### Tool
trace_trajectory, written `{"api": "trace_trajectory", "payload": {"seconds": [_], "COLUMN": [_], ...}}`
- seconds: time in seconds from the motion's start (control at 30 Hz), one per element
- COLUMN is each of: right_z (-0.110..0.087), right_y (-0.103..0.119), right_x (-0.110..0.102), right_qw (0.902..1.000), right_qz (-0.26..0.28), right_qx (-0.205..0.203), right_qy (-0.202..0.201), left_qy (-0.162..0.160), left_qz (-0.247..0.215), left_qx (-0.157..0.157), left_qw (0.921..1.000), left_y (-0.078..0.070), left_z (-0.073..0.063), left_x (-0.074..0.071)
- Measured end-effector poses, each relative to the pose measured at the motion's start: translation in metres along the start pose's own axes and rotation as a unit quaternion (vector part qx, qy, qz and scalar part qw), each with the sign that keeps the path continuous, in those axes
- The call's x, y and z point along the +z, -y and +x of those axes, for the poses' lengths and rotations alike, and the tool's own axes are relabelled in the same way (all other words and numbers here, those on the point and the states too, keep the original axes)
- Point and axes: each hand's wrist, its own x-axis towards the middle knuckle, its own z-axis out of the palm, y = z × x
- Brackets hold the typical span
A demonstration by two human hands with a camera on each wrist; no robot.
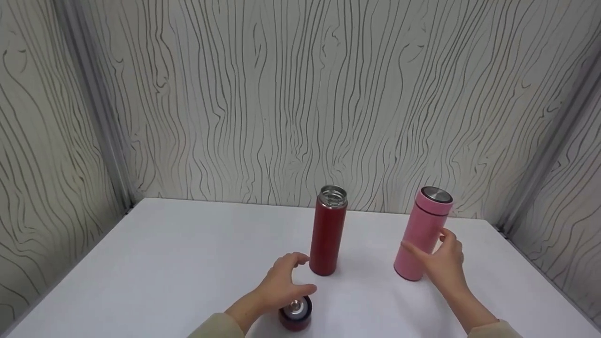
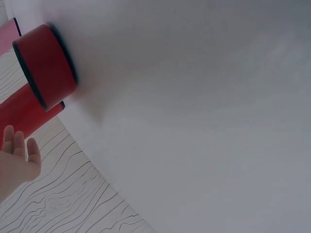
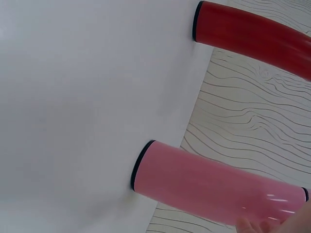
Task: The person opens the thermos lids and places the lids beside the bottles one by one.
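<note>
the left hand [image 1: 281, 281] hovers low over the white bench [image 1: 155, 272], fingers spread and loosely bent, holding nothing. just under its thumb sits a red lid [image 1: 295, 313], standing on the bench near the front edge with its silvery inner side facing up; from the head view the hand looks to be right above the lid, and i cannot tell whether it touches. the left wrist view shows the lid [image 2: 46, 65] standing free on the bench with the fingertips [image 2: 17, 145] off to one side and apart from it.

just beyond the left hand's fingers stands the red flask [image 1: 327, 232], upright, its mouth open and the metal rim showing. it is near the middle of the bench, closer to the back wall than the lid is.

the right hand [image 1: 441, 263] is wrapped around the lower half of the pink flask [image 1: 422, 230], fingers curled across its front, thumb up behind it. this flask leans a little to the right and has its pink cap with a metal top on. it stands well apart from the red flask, on the right side of the bench. the right wrist view shows its base [image 3: 138, 165] on the bench surface.

a pale wall [image 1: 281, 94] with dark wood-grain lines closes in the bench on three sides.
</note>
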Motion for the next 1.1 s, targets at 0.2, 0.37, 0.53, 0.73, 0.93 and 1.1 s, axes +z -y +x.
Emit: {"api": "trace_trajectory", "payload": {"seconds": [0.2,0.37,0.53,0.73,0.93,1.1], "right_z": [0.018,0.032,0.043,0.053,0.056,0.057], "right_y": [-0.010,-0.016,-0.020,-0.025,-0.028,-0.032], "right_x": [0.004,0.007,0.009,0.014,0.021,0.025], "right_qw": [0.9995,0.9989,0.9983,0.9956,0.9937,0.9947], "right_qz": [-0.004,0.014,0.048,0.089,0.104,0.095], "right_qx": [0.029,0.042,0.031,-0.013,-0.022,-0.001], "right_qy": [-0.012,-0.010,-0.013,-0.025,-0.035,-0.038], "left_qy": [-0.003,-0.004,-0.010,-0.021,-0.024,-0.021], "left_qz": [0.002,0.005,0.003,-0.005,-0.009,-0.015], "left_qx": [0.005,0.008,0.011,0.039,0.025,0.018], "left_qw": [1.0000,1.0000,0.9999,0.9990,0.9994,0.9995], "left_y": [0.000,0.001,0.002,0.004,0.005,0.007], "left_z": [0.001,0.000,-0.002,-0.005,-0.005,-0.006], "left_x": [-0.004,-0.006,-0.009,-0.013,-0.013,-0.014]}}
